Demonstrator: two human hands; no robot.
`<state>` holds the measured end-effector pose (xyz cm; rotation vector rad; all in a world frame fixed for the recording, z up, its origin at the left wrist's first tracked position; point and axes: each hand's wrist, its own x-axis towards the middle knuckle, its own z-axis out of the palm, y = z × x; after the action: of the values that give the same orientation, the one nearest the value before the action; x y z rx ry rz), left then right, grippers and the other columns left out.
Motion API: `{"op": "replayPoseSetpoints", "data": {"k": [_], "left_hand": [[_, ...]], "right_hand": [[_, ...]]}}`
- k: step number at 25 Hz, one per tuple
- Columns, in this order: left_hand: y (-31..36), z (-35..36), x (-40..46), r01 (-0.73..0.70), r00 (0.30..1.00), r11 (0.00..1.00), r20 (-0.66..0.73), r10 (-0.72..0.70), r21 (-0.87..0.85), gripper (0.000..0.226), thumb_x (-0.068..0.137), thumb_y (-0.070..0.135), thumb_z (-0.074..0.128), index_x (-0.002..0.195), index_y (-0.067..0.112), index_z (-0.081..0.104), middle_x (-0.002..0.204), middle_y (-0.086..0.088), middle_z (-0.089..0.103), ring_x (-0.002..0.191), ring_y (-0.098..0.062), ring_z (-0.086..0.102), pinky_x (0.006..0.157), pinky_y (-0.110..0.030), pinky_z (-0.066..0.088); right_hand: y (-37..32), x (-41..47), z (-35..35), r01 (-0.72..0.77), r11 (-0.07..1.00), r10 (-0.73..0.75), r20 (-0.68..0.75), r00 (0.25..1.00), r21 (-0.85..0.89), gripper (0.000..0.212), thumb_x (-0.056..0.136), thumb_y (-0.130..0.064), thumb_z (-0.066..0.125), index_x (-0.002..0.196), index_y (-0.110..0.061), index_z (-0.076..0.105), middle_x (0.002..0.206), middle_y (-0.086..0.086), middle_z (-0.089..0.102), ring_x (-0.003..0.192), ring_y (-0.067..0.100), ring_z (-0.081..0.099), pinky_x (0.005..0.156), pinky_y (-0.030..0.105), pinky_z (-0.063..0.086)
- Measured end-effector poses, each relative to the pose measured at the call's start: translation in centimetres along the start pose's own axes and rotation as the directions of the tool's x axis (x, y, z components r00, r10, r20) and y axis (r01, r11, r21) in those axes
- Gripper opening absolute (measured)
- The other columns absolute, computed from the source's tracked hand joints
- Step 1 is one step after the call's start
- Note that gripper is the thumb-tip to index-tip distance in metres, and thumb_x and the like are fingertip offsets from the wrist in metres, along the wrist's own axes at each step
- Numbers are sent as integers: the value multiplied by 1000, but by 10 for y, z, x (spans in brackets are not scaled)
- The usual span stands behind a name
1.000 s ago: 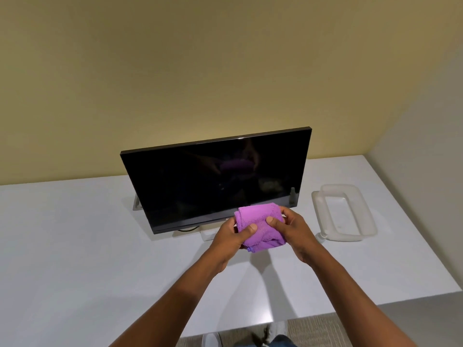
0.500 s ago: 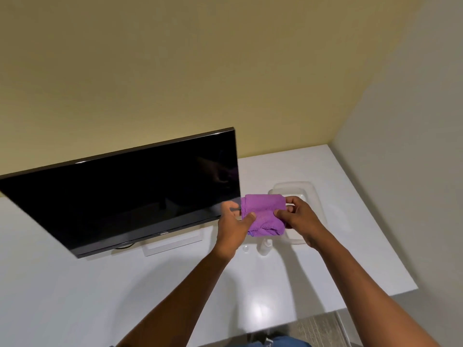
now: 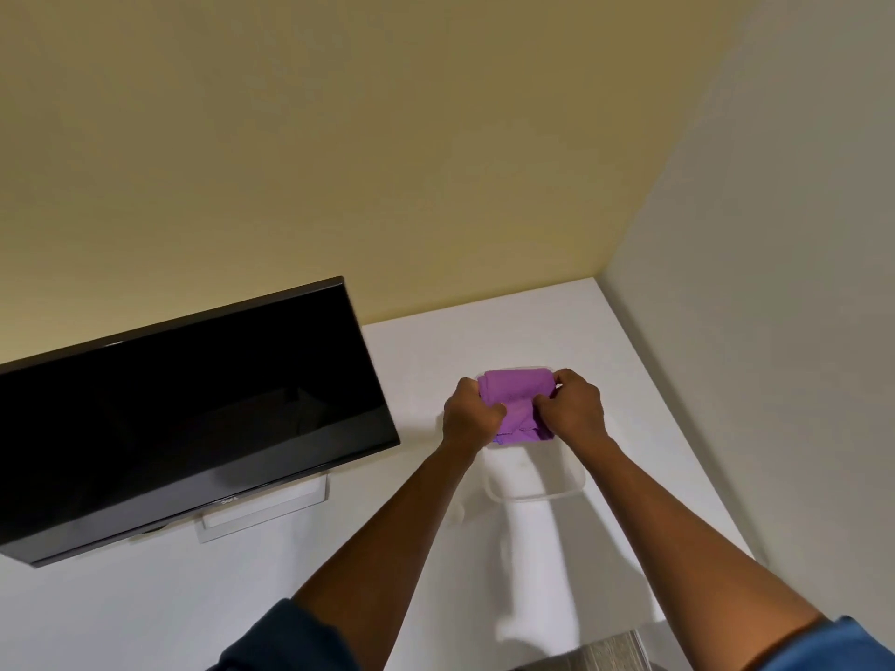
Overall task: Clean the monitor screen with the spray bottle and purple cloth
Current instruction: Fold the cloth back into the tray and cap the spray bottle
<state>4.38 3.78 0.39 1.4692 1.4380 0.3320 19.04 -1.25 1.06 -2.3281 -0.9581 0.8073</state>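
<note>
While both bare arms reach forward over a white worktop (image 3: 145,612), the left hand (image 3: 469,415) and the right hand (image 3: 574,408) hold a bunched purple cloth (image 3: 514,401) between them. Each hand grips one side of the cloth, the left hand's fingers (image 3: 494,414) curled tight and pinching the fabric, the right hand's likewise closed on the other side. The cloth is held above a clear, shallow plastic tray (image 3: 542,494) that sits on the worktop, near the right-hand wall. Whether the cloth touches the tray cannot be told.

To the left stands the monitor (image 3: 184,418), its dark screen switched off and facing the viewer, tilted in the wide-angle view. Its pale base (image 3: 264,508) rests on the worktop just below the lower edge. The monitor is well apart from the hands. A yellow wall (image 3: 339,162) rises behind the worktop, and dark blue sleeves (image 3: 285,641) show at the bottom edge.
</note>
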Motion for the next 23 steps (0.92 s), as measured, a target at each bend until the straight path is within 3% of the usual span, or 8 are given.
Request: {"op": "replayPoseSetpoints", "data": {"k": [3, 7, 10, 12, 14, 16, 20, 23], "left_hand": [[8, 16, 12, 128, 990, 991, 63, -129, 28, 48, 84, 15, 62, 128, 4, 48, 119, -15, 60, 108, -32, 60, 82, -35, 51], [15, 30, 21, 255, 956, 961, 180, -233, -108, 41, 83, 1, 54, 124, -1, 56, 114, -21, 67, 99, -31, 66, 79, -35, 58], [27, 38, 22, 380, 910, 864, 301, -285, -331, 38, 87, -8, 45, 119, 0, 65, 103, -22, 69, 77, -27, 69, 58, -31, 60], [30, 42, 24, 385, 912, 815, 313, -265, -433, 37, 91, -5, 46, 116, 8, 70, 100, -17, 71, 76, -26, 69, 51, -33, 60], [28, 45, 27, 362, 920, 802, 320, -227, -474, 36, 93, 1, 48, 115, 16, 72, 103, -11, 74, 81, -27, 70, 56, -37, 62], [24, 44, 30, 343, 923, 800, 333, -192, -492, 42, 92, -2, 45, 118, 19, 72, 111, -10, 74, 87, -28, 70, 64, -42, 63], [15, 42, 34, 241, 940, 849, 330, -85, -469, 50, 89, -10, 43, 120, 19, 71, 113, -7, 74, 93, -26, 72, 66, -38, 62], [13, 45, 39, 198, 948, 883, 311, -63, -426, 46, 91, -8, 49, 120, 20, 70, 114, -8, 74, 99, -31, 71, 71, -42, 62]], "right_hand": [[0, 12, 6, -38, 989, 39, -1, 999, -140, 16, 85, -8, 57, 100, -3, 53, 99, 17, 65, 89, 38, 64, 68, 32, 42], [-2, 24, 17, -54, 955, 64, 27, 998, -291, 17, 94, -17, 48, 107, -7, 47, 94, 9, 60, 82, 27, 61, 66, 34, 44], [-2, 29, 24, -67, 980, 76, 41, 996, -189, 26, 95, -33, 35, 84, -14, 50, 83, 3, 65, 63, 11, 62, 55, 22, 45], [1, 32, 28, -100, 991, 102, 26, 994, -87, 29, 94, -32, 32, 75, -22, 52, 81, 3, 68, 60, 10, 61, 50, 23, 42], [5, 36, 29, -229, 969, 221, 91, 971, 95, 39, 93, -19, 29, 75, -21, 64, 81, 3, 72, 68, 18, 65, 54, 26, 45], [3, 35, 30, -274, 936, 243, 157, 957, 221, 48, 85, -16, 33, 69, -24, 77, 65, 0, 74, 57, 14, 70, 45, 20, 50], [-3, 30, 29, -264, 896, 209, 187, 960, 357, 63, 88, -14, 35, 55, -55, 69, 50, -20, 66, 49, -8, 63, 34, 7, 39], [4, 32, 35, -312, 871, 264, 173, 949, 379, 52, 93, -25, 33, 67, -38, 77, 64, -9, 73, 60, 6, 69, 46, 17, 49]]}}
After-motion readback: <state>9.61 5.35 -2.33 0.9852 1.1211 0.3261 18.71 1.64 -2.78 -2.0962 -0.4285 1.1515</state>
